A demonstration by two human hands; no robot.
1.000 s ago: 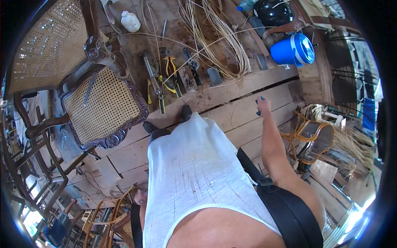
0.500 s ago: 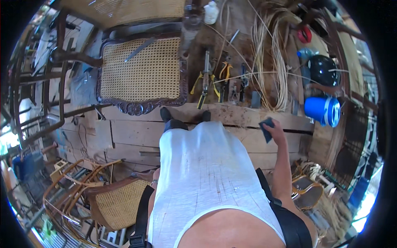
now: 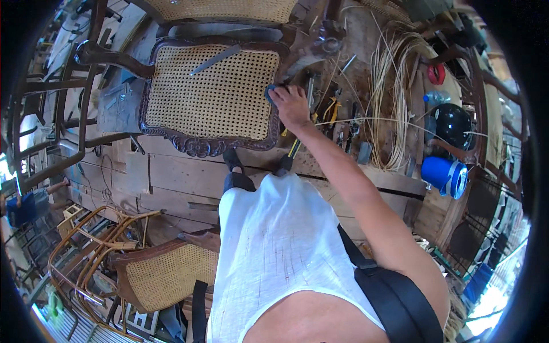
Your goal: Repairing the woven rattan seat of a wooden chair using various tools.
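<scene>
Ahead of me stands a dark carved-wood armchair with a woven cane seat [image 3: 209,103]. My right hand [image 3: 291,108] is at the right side of its frame, fingers closed on a dark blue-grey abrasive pad [image 3: 270,94]. The pad touches the wood beside the cane edge; the fingers partly cover it. Across the back of the cane lies a long grey metal blade [image 3: 215,60], apart from the hand. My left hand is out of sight.
Pliers with yellow handles [image 3: 331,110] and other tools lie right of the chair. Beyond them are a coil of pale cane strands [image 3: 400,103], a black helmet [image 3: 452,124] and a blue jug [image 3: 437,172]. Another cane-panelled chair [image 3: 171,271] stands at the lower left.
My right hand has swung forward and left with the abrasive pad, from beside my body to the chair frame's right side. The view has shifted, moving the chair rightward.
</scene>
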